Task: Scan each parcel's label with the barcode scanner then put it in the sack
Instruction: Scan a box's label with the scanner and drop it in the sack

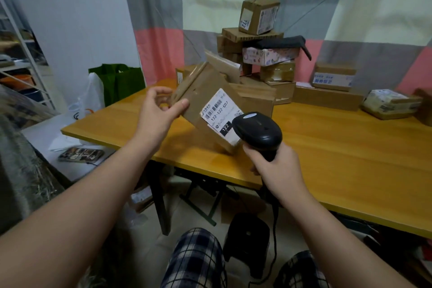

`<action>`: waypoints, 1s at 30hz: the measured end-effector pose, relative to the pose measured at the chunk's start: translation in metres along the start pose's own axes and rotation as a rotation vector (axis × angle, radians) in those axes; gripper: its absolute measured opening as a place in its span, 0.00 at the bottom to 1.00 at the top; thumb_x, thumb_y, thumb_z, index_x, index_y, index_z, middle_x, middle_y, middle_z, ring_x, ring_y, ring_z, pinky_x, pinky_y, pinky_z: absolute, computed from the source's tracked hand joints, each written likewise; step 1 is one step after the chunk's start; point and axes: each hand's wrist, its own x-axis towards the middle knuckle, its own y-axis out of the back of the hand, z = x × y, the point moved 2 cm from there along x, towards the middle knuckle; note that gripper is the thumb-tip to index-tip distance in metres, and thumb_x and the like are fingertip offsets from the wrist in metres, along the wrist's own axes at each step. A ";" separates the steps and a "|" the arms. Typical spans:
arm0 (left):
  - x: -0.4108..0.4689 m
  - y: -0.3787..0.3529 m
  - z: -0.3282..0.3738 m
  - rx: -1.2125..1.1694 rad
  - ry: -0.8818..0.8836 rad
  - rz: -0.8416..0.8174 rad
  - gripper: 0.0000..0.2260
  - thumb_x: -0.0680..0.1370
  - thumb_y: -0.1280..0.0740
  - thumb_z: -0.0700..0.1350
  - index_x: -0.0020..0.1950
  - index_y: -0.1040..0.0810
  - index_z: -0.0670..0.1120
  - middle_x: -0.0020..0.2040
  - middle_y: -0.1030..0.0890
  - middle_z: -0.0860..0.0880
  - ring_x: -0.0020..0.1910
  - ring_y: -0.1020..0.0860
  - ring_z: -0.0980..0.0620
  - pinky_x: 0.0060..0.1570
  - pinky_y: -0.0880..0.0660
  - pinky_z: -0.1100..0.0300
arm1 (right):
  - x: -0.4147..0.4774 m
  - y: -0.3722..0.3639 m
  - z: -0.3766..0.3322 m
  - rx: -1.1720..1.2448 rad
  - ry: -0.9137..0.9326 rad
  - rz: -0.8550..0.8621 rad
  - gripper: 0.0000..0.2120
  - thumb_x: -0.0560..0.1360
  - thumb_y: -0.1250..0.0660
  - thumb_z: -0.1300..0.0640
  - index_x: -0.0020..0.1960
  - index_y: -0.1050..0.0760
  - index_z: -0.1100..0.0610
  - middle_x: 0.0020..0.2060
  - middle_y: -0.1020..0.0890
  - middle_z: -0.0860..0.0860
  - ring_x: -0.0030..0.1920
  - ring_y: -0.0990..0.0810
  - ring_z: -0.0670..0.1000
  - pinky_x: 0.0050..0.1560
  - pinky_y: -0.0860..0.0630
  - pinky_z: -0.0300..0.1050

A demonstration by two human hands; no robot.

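Caught at the scanning step for one parcel (201, 98), judging by the pose: lifted above the near-left part of the wooden table (339, 147), tilted with its long side running from ten o'clock down to four o'clock, label (221, 113) facing up. Pinched at the ten o'clock end by the left hand (159, 110), thumb on the near face, fingers curled round the far edge. Black barcode scanner (258, 132) gripped round the handle by the right hand (278, 167), head just beside the label's four o'clock corner and partly covering it. No beam or light visible, so no telling whether read yet. Plenty left, seemingly: a pile of parcels (259, 54) stacked at twelve o'clock of the held one, more boxes (334, 77) spread toward two and three o'clock along the back of the table. Nothing visibly bagged. A green bag (121, 82) at ten o'clock of the left hand, possibly the sack, interior hidden. As for the held parcel itself: plain brown cardboard, flat and oblong, clear tape glinting along the upper end, white label printed with a barcode, "122-122-C07" and a black "122" patch.
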 end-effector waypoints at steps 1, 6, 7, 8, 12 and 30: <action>0.010 -0.002 0.008 0.047 -0.064 0.019 0.15 0.73 0.26 0.44 0.54 0.28 0.47 0.47 0.24 0.54 0.44 0.24 0.58 0.46 0.24 0.62 | 0.003 -0.002 -0.004 -0.009 0.020 0.002 0.06 0.71 0.26 0.51 0.46 0.23 0.48 0.33 0.19 0.46 0.39 0.18 0.53 0.41 0.22 0.46; 0.034 -0.018 0.024 0.136 -0.137 -0.010 0.12 0.74 0.27 0.46 0.55 0.23 0.48 0.51 0.21 0.52 0.49 0.24 0.60 0.48 0.26 0.68 | 0.009 -0.004 -0.018 -0.037 0.060 0.026 0.06 0.71 0.27 0.50 0.42 0.23 0.50 0.32 0.18 0.49 0.36 0.17 0.53 0.40 0.20 0.53; 0.034 -0.021 0.023 0.128 -0.124 -0.026 0.13 0.74 0.27 0.45 0.57 0.23 0.47 0.51 0.21 0.52 0.49 0.25 0.62 0.48 0.26 0.69 | 0.009 -0.004 -0.019 -0.039 0.062 0.033 0.07 0.71 0.27 0.50 0.43 0.22 0.52 0.31 0.18 0.50 0.36 0.18 0.53 0.40 0.20 0.53; 0.034 -0.023 0.022 0.101 -0.110 -0.040 0.14 0.75 0.28 0.44 0.60 0.23 0.46 0.52 0.21 0.51 0.48 0.25 0.63 0.47 0.25 0.71 | 0.009 -0.004 -0.020 -0.039 0.063 0.037 0.09 0.71 0.28 0.48 0.43 0.21 0.53 0.31 0.18 0.50 0.36 0.18 0.53 0.40 0.20 0.54; 0.024 -0.029 0.007 0.020 -0.018 -0.110 0.24 0.76 0.29 0.41 0.70 0.32 0.50 0.53 0.24 0.50 0.47 0.25 0.62 0.46 0.27 0.74 | 0.006 -0.006 -0.018 -0.031 0.034 0.019 0.10 0.71 0.29 0.48 0.41 0.21 0.55 0.29 0.19 0.50 0.35 0.18 0.53 0.40 0.20 0.53; -0.022 -0.034 -0.046 0.036 0.200 -0.175 0.21 0.77 0.31 0.40 0.69 0.31 0.44 0.47 0.27 0.59 0.43 0.27 0.65 0.35 0.28 0.77 | -0.010 -0.016 -0.009 0.027 -0.054 -0.019 0.06 0.74 0.30 0.53 0.42 0.22 0.55 0.27 0.20 0.53 0.29 0.18 0.50 0.39 0.20 0.50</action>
